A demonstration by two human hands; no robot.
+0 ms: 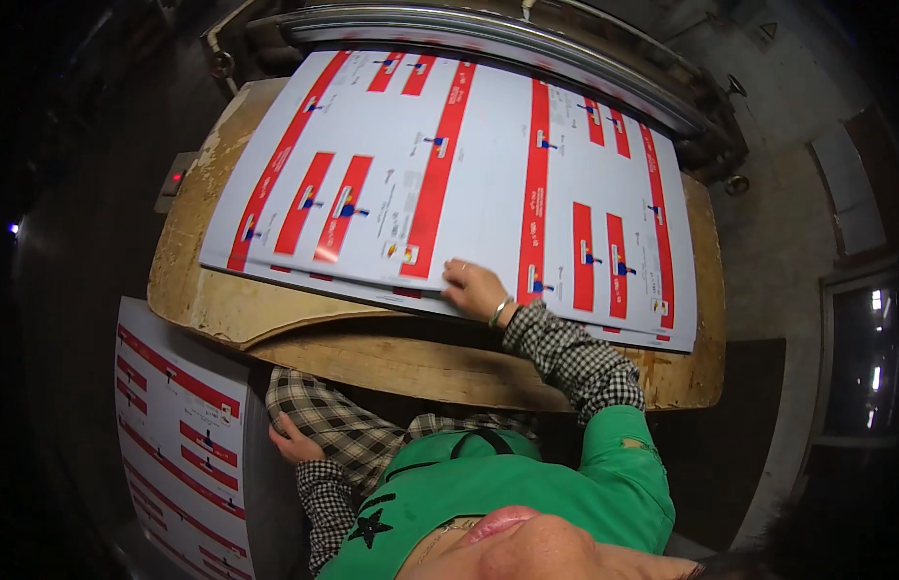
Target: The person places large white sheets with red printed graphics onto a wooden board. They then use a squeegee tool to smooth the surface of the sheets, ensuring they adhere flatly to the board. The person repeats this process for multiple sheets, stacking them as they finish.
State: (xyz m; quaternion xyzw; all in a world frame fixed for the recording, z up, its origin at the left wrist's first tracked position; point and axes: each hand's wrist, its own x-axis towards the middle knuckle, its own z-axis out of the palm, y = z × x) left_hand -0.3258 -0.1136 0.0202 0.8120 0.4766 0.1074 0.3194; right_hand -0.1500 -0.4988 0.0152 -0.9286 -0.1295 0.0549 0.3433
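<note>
Large white printed sheets point(498, 184) with red bands and small blue figures lie in a layered pile on a worn wooden table. My right hand point(476, 288) is at their near edge, fingers curled and closed on the rim of the upper sheet. The near edges are slightly staggered, so a lower sheet peeks out. Down at the left, my left hand point(295, 440) hangs beside my checked trouser leg, thumb apart from the fingers, holding nothing visible. It is closest to a second stack of similar printed sheets point(179, 406), below table height.
Across the table's far side runs a machine with long metal rollers point(498, 48), close above the sheets' far edge. The wooden table point(193, 227) has a curved cut-out in its near edge. A small box with a red light point(176, 178) is at left.
</note>
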